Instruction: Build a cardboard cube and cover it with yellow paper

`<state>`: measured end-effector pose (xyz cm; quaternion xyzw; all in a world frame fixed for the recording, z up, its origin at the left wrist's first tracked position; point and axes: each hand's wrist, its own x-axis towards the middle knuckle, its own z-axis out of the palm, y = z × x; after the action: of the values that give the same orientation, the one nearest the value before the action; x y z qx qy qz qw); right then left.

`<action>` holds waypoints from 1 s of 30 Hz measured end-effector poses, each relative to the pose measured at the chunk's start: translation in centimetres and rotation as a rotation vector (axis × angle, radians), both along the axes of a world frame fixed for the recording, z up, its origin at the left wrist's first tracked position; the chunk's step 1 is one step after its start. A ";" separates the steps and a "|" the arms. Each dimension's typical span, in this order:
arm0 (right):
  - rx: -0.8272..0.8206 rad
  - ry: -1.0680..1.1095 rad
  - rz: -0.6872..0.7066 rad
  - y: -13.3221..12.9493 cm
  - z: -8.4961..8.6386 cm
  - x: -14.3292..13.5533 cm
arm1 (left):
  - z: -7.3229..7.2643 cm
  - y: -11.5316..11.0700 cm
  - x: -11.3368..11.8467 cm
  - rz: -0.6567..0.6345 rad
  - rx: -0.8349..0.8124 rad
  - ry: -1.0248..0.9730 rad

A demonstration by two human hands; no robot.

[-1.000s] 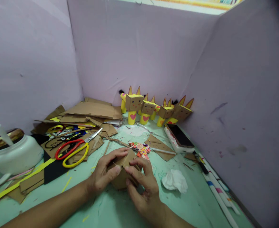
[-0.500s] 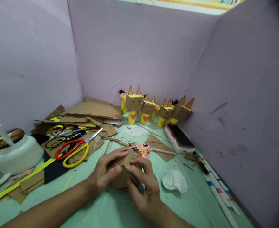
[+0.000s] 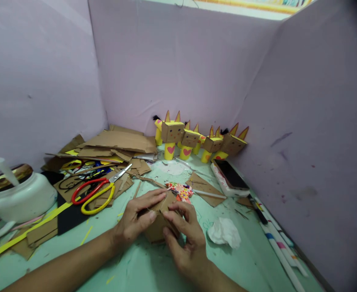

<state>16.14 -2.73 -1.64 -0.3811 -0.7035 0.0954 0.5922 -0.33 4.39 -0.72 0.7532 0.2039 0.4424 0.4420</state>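
Observation:
A small brown cardboard box (image 3: 158,232) rests on the green table between my hands, partly covered by them. My left hand (image 3: 136,215) is wrapped round its left side, with the thumb on the near face and the fingers along the far top edge. On the right, my right hand (image 3: 187,235) grips the box with bent fingers on its top edge and the thumb lower on its side. Just behind the box lies a colourful patterned piece (image 3: 181,191) with a white stick (image 3: 209,194) beside it.
Scissors (image 3: 101,190) with red and yellow handles lie on cardboard scraps (image 3: 117,142) at left, near a white pot (image 3: 29,198). Several yellow cardboard animal figures (image 3: 172,134) stand along the back wall. A phone (image 3: 230,174), crumpled tissue (image 3: 224,232) and markers (image 3: 277,239) are at right.
Almost nothing differs; both hands keep their hold on the cardboard box. The whole view has shifted very slightly.

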 end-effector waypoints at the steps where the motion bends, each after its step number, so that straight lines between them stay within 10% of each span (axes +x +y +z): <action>1: 0.006 -0.004 0.001 0.0 0.0 0.0 | -0.1 0.0 0.0 0.004 0.013 0.003; 22: -0.026 0.007 0.121 0.0 0.4 0.7 | 0.5 0.2 -0.4 0.077 0.293 0.060; 30: -0.607 0.658 0.315 1.7 -0.2 1.7 | 1.9 0.1 -0.6 0.092 0.807 0.139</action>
<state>17.80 -1.01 -1.83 -0.3750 -0.4682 0.5011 0.6237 -0.92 4.51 1.19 0.8843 0.0770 0.4543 0.0757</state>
